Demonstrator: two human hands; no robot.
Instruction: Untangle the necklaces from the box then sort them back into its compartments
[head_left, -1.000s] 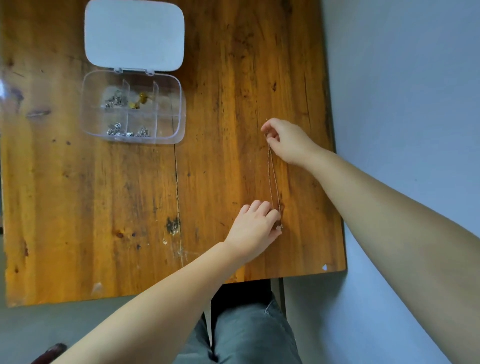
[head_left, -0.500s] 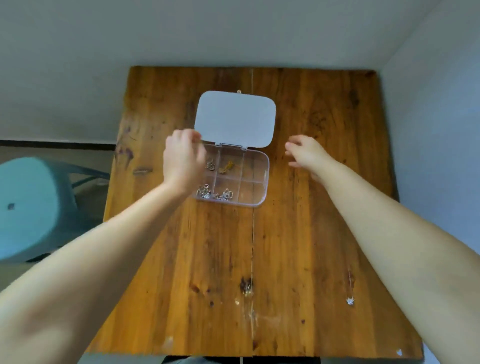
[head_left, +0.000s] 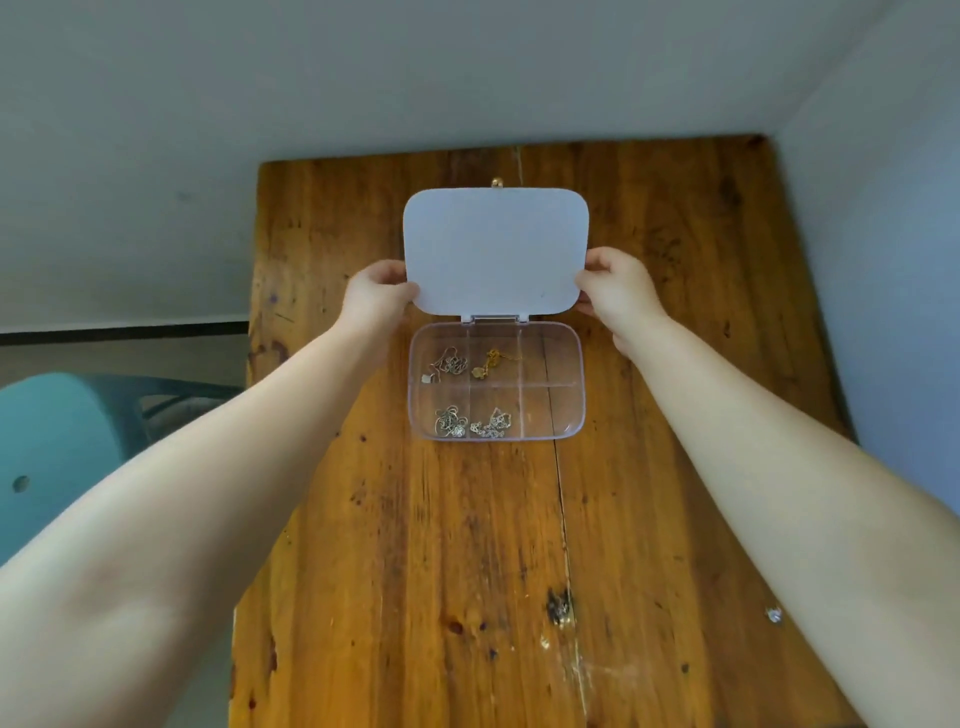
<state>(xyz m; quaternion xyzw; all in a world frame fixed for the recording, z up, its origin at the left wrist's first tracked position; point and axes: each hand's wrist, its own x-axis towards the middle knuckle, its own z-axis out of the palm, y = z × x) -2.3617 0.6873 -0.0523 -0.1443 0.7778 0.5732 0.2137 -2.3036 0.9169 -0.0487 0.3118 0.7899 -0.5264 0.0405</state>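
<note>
Currently on hand:
Box (head_left: 497, 431): clear, six compartments, sitting open mid-table (head_left: 395, 545).
Lid (head_left: 496, 249): white, standing raised behind the hinge.
Left hand (head_left: 376, 296): fingers closing on the lid's left edge.
Right hand (head_left: 618, 291): fingers gripping the lid's right edge.
Silver necklaces (head_left: 451, 422): lying bunched in three compartments, far left, near left, near middle.
Gold necklace (head_left: 488, 362): resting in the far middle compartment.
Right-hand compartments: showing nothing.
Small pendant (head_left: 774, 614): lying on the table by the right forearm.
</note>
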